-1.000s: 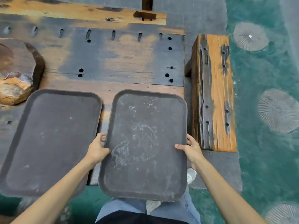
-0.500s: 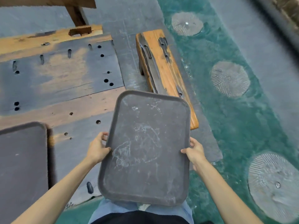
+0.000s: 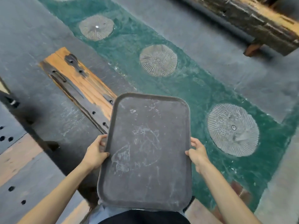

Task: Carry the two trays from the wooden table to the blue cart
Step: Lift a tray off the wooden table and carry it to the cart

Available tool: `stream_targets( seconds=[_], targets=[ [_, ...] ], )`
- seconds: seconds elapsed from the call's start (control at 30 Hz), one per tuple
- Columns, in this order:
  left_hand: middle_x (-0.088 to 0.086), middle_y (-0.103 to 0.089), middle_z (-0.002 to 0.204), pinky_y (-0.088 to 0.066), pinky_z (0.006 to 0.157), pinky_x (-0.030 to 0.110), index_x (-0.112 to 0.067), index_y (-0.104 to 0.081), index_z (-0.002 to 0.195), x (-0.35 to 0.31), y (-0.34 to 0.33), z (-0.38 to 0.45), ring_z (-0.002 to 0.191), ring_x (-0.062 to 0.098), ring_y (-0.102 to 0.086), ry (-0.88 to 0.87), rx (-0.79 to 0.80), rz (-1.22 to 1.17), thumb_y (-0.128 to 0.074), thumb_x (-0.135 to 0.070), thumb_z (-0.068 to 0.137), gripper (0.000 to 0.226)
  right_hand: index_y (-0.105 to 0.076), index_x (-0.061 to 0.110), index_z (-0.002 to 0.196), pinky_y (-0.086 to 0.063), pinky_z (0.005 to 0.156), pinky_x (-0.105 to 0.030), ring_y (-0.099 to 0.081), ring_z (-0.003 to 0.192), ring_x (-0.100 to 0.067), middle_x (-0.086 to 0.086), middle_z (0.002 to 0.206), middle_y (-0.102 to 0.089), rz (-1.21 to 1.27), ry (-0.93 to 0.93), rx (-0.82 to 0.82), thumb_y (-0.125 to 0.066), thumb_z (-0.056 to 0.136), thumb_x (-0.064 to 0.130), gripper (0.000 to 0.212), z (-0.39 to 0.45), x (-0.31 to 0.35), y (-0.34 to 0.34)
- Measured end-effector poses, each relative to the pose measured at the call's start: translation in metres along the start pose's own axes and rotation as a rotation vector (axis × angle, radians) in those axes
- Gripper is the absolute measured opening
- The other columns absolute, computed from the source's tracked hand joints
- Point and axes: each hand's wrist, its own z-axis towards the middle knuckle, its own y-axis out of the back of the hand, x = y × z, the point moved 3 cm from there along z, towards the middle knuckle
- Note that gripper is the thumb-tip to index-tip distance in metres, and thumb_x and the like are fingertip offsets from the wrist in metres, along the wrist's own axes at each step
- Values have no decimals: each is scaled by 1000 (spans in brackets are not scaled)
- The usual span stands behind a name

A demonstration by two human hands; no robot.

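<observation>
I hold a dark grey rectangular tray (image 3: 147,151) with white scuff marks level in front of my waist, clear of the table. My left hand (image 3: 95,153) grips its left rim and my right hand (image 3: 198,153) grips its right rim, thumbs on top. Only the corner of the wooden table (image 3: 19,167) shows at the lower left. The second tray and the blue cart are out of view.
A low wooden bench (image 3: 77,83) stands just left of the tray on the grey floor. A green strip (image 3: 191,84) with round ribbed stones (image 3: 158,60) runs diagonally ahead. Another dark wooden bench (image 3: 258,21) sits at the top right.
The tray has come off the table with both hands on it. The view has swung right: table and second tray slid out to the left, green strip and far bench came in.
</observation>
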Motion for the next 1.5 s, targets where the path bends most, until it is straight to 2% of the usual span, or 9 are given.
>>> stream_targets(
  seconds=[0.1, 0.2, 0.43, 0.53, 0.93, 1.07, 1.27, 1.37, 1.5],
  targets=[
    [7, -57, 97, -49, 68, 32, -31, -48, 127, -61, -36, 19, 67, 18, -61, -98, 72, 70, -69, 6, 73, 69, -61, 29, 118, -50, 50, -14, -64, 85, -4, 3, 117, -64, 95, -27, -65, -42, 82, -23, 66, 13, -1, 60],
    [7, -57, 93, -48, 57, 21, -34, -47, 123, -119, -69, 36, 51, 6, -59, -195, 137, 123, -69, 9, 72, 71, -61, 30, 119, -52, 55, -20, -66, 88, -10, 1, 121, -64, 191, -41, -120, -42, 83, -22, 66, 20, -6, 113],
    [18, -56, 95, -52, 71, 46, -19, -49, 131, -238, -136, 66, 68, 29, -56, -336, 258, 173, -68, 17, 71, 73, -54, 29, 131, -54, 61, -25, -65, 88, -8, 7, 108, -64, 438, -76, -290, -44, 87, -21, 68, 18, -25, 203],
    [8, -55, 90, -50, 62, 40, -25, -51, 128, -287, -166, 72, 61, 25, -54, -413, 312, 215, -68, 16, 72, 71, -55, 28, 133, -58, 76, -36, -68, 103, -20, -1, 119, -66, 537, -83, -373, -44, 86, -22, 70, 13, -38, 233],
    [4, -59, 94, -54, 75, 47, -34, -50, 130, -469, -340, 89, 66, 26, -59, -720, 558, 363, -69, 8, 76, 72, -57, 47, 105, -53, 55, -18, -66, 77, 7, 17, 106, -65, 822, -125, -777, -46, 90, -18, 68, 10, -66, 346],
    [5, -59, 95, -52, 72, 40, -46, -49, 122, -526, -400, 84, 66, 22, -55, -811, 657, 351, -67, 10, 77, 75, -58, 42, 116, -52, 62, -20, -62, 90, 5, 23, 106, -61, 896, -140, -934, -49, 91, -17, 65, 16, -77, 382],
    [-2, -58, 92, -50, 70, 33, -55, -47, 116, -593, -481, 61, 67, 20, -54, -920, 764, 391, -67, 10, 75, 79, -59, 70, 92, -57, 82, -38, -62, 104, -3, 40, 99, -63, 963, -165, -1113, -54, 90, -13, 83, 14, -97, 419],
    [5, -56, 94, -50, 69, 28, -50, -48, 116, -615, -522, 40, 67, 20, -50, -957, 844, 437, -65, 12, 76, 75, -60, 69, 92, -58, 74, -33, -66, 103, -9, 19, 116, -64, 1006, -202, -1212, -54, 88, -16, 85, 3, -114, 428],
    [12, -57, 96, -48, 61, 16, -38, -53, 124, -629, -577, 1, 65, 18, -49, -999, 983, 490, -64, 14, 76, 71, -62, 62, 94, -54, 63, -21, -68, 86, 5, 21, 113, -64, 1100, -225, -1331, -51, 86, -20, 83, -22, -142, 441]
  ],
)
